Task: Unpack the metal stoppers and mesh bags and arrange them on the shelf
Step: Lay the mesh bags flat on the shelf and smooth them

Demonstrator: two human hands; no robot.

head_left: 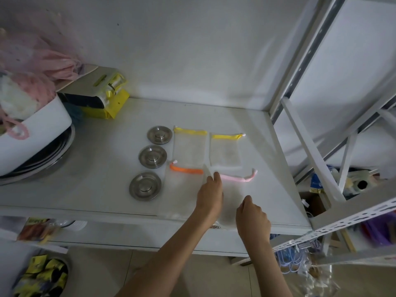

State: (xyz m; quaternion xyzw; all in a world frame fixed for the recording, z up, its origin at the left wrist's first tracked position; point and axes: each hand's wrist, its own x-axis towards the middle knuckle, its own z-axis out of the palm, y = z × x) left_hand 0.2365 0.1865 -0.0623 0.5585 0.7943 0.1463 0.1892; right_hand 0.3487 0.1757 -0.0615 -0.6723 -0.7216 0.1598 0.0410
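Note:
Three round metal stoppers lie in a column on the white shelf. To their right lie several white mesh bags: two with yellow trim at the back, one with orange trim and one with pink trim in front. My left hand rests flat between the orange and pink bags, fingers touching the pink bag's left edge. My right hand hovers loosely curled over the pink bag's near right corner; a grip is not visible.
A white tub of pink and white netting sits on stacked metal basins at the left. A yellow packet lies behind. The shelf's grey uprights and cluttered neighbouring shelves stand to the right. Packets lie below.

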